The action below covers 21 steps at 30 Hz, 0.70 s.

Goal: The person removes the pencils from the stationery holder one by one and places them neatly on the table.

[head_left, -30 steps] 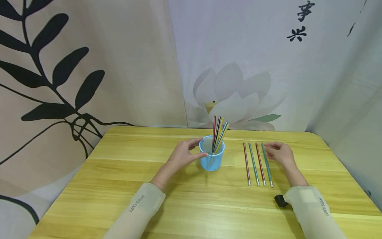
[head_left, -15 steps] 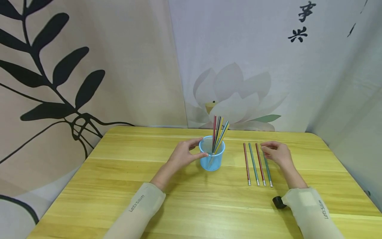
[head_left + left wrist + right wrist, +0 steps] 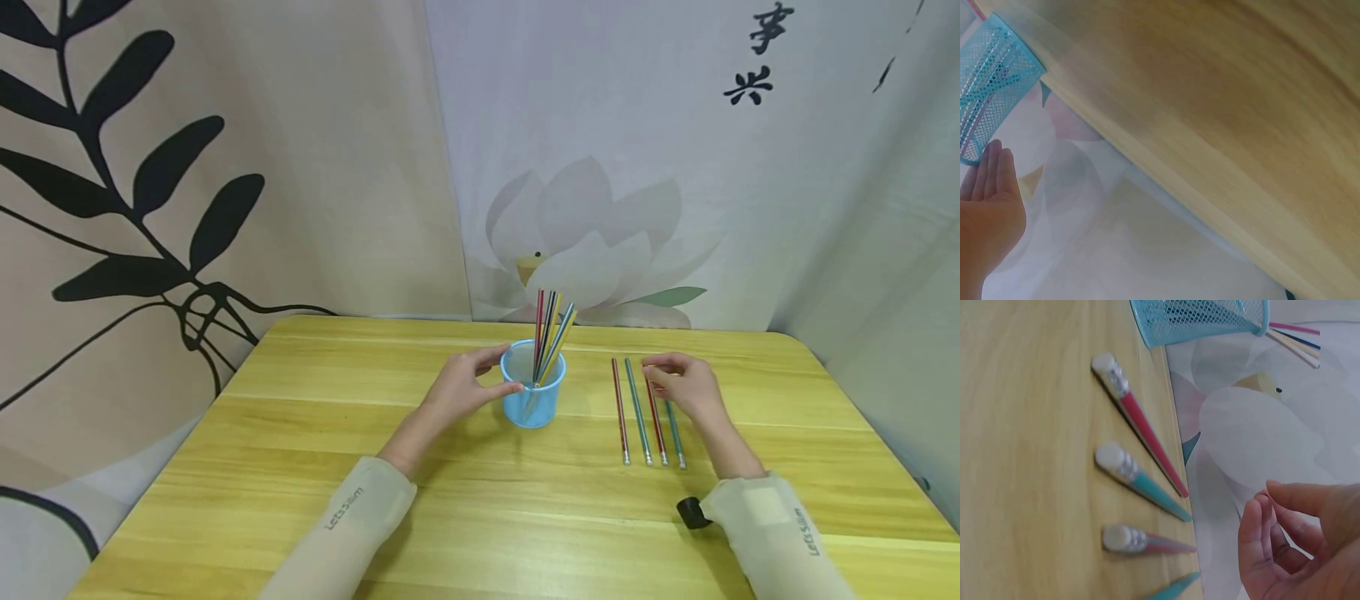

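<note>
A light-blue mesh pencil cup (image 3: 528,410) stands upright, with several thin pencils (image 3: 553,337) leaning to the right in it. My left hand (image 3: 459,390) holds its left side, thumb at the near rim and fingers at the far rim; the left wrist view shows extended fingertips at the mesh cup (image 3: 997,81). To the right lie a red pencil (image 3: 620,408), a teal pencil (image 3: 638,412), another red pencil (image 3: 657,427) and another teal pencil (image 3: 676,437), side by side. Over the upper ends of the right two hovers my right hand (image 3: 686,386), loosely bent, nothing visible in its fingers.
The wooden table (image 3: 247,467) ends at a back edge against a printed curtain (image 3: 337,167). A small black object (image 3: 693,512) sits by the right sleeve. White erasers on the pencils face the near side.
My right hand has moved left, from beside the rightmost teal pencil to over the upper end of the neighbouring red one. The left hand, cup and pencils have stayed put.
</note>
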Each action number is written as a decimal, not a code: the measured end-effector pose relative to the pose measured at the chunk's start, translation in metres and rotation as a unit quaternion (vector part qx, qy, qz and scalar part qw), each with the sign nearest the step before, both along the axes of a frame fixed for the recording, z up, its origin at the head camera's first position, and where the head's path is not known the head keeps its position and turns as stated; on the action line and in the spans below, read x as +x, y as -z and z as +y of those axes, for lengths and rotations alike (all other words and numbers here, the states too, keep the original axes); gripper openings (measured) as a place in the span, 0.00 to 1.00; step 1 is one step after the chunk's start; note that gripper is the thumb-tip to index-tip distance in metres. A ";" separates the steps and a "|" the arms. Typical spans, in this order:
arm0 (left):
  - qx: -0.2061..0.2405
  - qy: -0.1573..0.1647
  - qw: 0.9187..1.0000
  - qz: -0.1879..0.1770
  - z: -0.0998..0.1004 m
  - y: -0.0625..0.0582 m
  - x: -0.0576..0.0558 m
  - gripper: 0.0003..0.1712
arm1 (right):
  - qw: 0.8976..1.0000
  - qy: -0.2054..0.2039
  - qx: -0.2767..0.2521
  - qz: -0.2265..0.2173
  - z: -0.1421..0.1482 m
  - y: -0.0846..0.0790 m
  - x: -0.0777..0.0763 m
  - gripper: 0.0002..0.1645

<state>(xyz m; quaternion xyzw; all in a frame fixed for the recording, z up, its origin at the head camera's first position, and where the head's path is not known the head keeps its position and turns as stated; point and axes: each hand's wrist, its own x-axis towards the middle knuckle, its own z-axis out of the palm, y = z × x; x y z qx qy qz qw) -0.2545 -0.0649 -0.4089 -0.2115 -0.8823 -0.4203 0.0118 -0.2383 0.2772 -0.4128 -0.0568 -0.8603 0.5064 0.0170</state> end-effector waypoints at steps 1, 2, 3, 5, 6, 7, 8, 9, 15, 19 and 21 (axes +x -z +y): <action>0.000 0.000 1.000 -0.001 0.000 0.000 0.000 0.40 | 1.000 -0.002 0.004 0.003 -0.002 -0.001 0.001 0.22; 0.001 0.001 1.000 -0.001 0.000 0.000 0.000 0.40 | 1.000 -0.003 0.007 0.005 -0.003 -0.001 0.001 0.22; 0.002 0.001 1.000 -0.002 0.000 0.000 0.000 0.40 | 1.000 -0.006 0.005 0.007 -0.005 -0.002 0.002 0.22; 0.003 0.002 1.000 -0.003 0.000 0.000 0.000 0.40 | 1.000 -0.011 -0.002 0.012 -0.008 -0.004 0.004 0.22; 0.002 0.003 1.000 -0.003 0.000 0.000 -0.001 0.40 | 1.000 -0.014 -0.007 0.014 -0.010 -0.005 0.004 0.22; 0.001 0.003 1.000 -0.002 0.000 0.000 -0.001 0.40 | 1.000 -0.017 -0.014 0.016 -0.011 -0.007 0.005 0.22; 0.000 0.003 1.000 -0.002 0.000 0.000 -0.001 0.40 | 0.999 -0.020 -0.018 0.018 -0.013 -0.008 0.006 0.22; 0.000 0.003 1.000 -0.001 0.000 0.000 -0.001 0.40 | 0.999 -0.024 -0.021 0.021 -0.015 -0.009 0.007 0.22; 0.002 0.004 1.000 0.003 0.001 -0.001 -0.001 0.40 | 0.998 -0.038 -0.001 0.042 -0.024 -0.015 0.011 0.20; -0.001 0.005 1.000 0.004 0.000 -0.001 -0.001 0.41 | 0.998 -0.048 -0.005 0.048 -0.033 -0.019 0.013 0.19; -0.002 0.005 1.000 0.004 0.000 0.000 -0.001 0.41 | 0.997 -0.057 -0.011 0.052 -0.038 -0.021 0.014 0.19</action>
